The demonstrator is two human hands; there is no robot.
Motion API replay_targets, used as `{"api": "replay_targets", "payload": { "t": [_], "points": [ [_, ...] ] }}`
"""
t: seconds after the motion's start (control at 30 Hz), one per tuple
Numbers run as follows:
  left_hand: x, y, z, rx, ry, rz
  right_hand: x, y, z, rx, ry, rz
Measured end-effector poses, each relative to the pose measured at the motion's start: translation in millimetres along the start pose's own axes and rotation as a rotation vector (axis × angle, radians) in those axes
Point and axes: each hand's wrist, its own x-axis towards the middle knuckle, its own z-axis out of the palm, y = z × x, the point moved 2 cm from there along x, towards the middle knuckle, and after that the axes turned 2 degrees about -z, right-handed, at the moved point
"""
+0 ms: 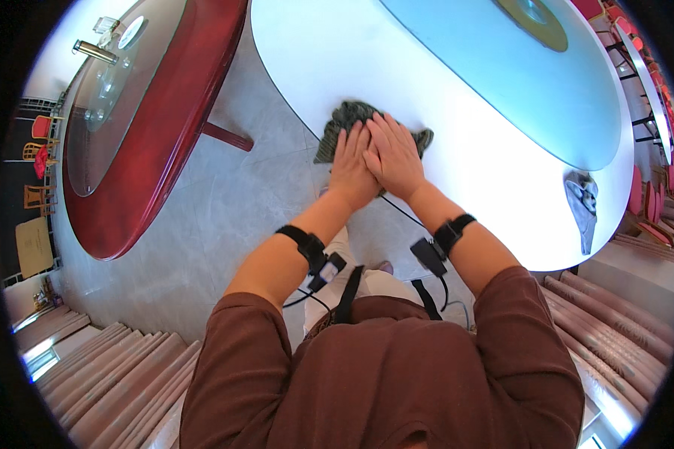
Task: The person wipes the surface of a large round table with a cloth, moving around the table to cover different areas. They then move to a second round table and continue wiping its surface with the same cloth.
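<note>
Both my hands press flat, side by side, on a dark green ribbed cloth (348, 114) at the near edge of a white round table (483, 185). My left hand (355, 168) lies on the cloth's left part, fingers pointing away from me. Slightly overlapping it, my right hand (393, 154) rests on the cloth's right part. Folds of the cloth stick out to the left, beyond the fingertips and to the right. Its underside and the part beneath my palms are hidden. A crumpled grey cloth (584, 210) lies apart at the table's right side.
A pale blue glass turntable (517, 101) covers the white table's middle. To the left stands a dark red table (163, 129) with a glass turntable, a metallic cylinder (95, 51) and small glasses. Cables hang from straps on both forearms. Pleated curtains (118, 381) and chairs line the surroundings.
</note>
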Motion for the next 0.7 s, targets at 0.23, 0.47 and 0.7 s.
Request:
{"api": "replay_targets", "payload": {
  "t": [0.23, 0.47, 0.7],
  "points": [
    [-21, 33, -1, -0.074, -0.060, 0.176, -49, -19, -12, -0.022, 0.051, 0.301],
    [94, -55, 5, -0.002, -0.041, 0.201, 91, 33, 24, -0.079, 0.062, 0.238],
    [228, -168, 11, 0.087, -0.122, 0.109, 261, 80, 68, -0.067, 0.080, 0.211]
  ]
}}
